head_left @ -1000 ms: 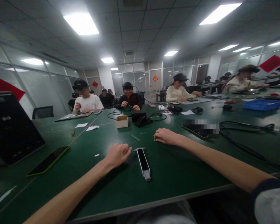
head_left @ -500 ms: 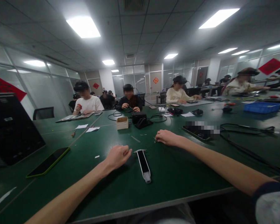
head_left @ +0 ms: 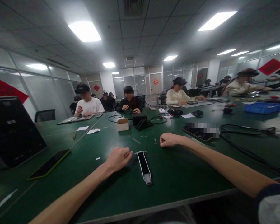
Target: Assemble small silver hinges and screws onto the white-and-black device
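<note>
A slim tapered device with a white frame and a black face lies on the green table in front of me, a thin crossbar at its far end. Just left of that bar, my left hand rests in a loose fist; its inner side is hidden. My right hand is curled into a fist on the table, farther off and to the right. What it holds, if anything, is out of sight. Tiny metal pieces lie beside the right knuckles, apart from the hand.
A green-edged phone and a black HP panel are at left. Ahead stand a small open box and a black device. Another phone, black cables and a blue tray are at right. Co-workers sit opposite.
My right hand has drawn slightly to the right, leaving the tiny metal pieces in view on the table. My left hand has barely moved. The view has tipped up a little.
</note>
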Demonstrator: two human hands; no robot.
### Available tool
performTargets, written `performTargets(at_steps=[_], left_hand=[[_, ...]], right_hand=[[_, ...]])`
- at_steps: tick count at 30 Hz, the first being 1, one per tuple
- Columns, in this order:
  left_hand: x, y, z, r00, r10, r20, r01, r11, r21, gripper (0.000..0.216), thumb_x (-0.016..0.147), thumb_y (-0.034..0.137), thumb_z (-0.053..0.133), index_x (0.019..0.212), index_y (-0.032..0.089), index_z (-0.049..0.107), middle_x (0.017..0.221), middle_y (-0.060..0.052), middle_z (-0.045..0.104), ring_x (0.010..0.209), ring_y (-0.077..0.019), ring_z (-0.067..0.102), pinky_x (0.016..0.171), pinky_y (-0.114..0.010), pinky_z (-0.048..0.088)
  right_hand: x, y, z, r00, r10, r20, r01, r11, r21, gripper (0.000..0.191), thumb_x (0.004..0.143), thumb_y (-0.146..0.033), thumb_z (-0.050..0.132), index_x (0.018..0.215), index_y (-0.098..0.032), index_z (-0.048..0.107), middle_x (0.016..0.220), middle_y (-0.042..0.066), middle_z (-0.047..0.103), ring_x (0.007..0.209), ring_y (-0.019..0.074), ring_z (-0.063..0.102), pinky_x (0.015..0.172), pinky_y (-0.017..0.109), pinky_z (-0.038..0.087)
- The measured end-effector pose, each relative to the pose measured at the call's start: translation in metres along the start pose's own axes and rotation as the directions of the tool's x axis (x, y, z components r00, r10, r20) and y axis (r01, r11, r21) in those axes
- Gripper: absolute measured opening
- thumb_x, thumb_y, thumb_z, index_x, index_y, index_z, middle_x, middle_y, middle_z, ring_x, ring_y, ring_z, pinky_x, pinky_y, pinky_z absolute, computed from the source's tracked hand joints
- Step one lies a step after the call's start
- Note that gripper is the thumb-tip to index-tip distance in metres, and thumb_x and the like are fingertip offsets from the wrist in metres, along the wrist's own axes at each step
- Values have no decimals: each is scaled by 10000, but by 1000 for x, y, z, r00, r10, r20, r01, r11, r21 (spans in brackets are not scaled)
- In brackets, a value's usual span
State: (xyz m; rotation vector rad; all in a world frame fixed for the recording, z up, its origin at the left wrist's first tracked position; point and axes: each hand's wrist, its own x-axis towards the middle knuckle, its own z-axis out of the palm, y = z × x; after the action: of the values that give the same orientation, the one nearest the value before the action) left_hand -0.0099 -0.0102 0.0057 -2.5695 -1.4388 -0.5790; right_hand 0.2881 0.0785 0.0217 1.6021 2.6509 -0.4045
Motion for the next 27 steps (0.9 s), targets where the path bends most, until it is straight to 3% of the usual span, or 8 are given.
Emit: performTargets(at_steps=[9,16,21,27], left_hand=[[-1,1,-2,1000,2,25,-2,1000,-11,330,888,314,394,583,189,407,523,36,430,479,-103,396,522,-228,274],[-1,3,2,996,-26,87,32,997,-67,149,868,317,475,853,192,554,791,-14,602,682,-155,552,606,-244,380],[0,4,3,990,-17,140,27,997,-69,180,882,307,474,944,201,606,863,-30,615,740,-171,579,653,-264,425],[0,4,5,987,-3,158,19,995,-99,187,896,278,458,931,193,621,881,-35,611,758,-168,571,660,-263,435]], right_hand=[[3,-5,14,964,-201,-172,188,978,-89,61,698,-212,609,740,-172,625,769,33,653,698,159,592,589,227,399],[-9,-37,23,836,-351,-423,386,923,-2,159,815,-196,548,930,-150,648,900,62,656,836,174,577,753,280,443],[-15,-56,31,810,-412,-417,470,882,40,182,874,-213,523,979,-153,659,969,74,663,921,190,567,832,318,437],[-16,-57,33,799,-464,-382,525,848,70,175,891,-224,521,982,-173,662,971,58,665,915,180,569,848,318,429]])
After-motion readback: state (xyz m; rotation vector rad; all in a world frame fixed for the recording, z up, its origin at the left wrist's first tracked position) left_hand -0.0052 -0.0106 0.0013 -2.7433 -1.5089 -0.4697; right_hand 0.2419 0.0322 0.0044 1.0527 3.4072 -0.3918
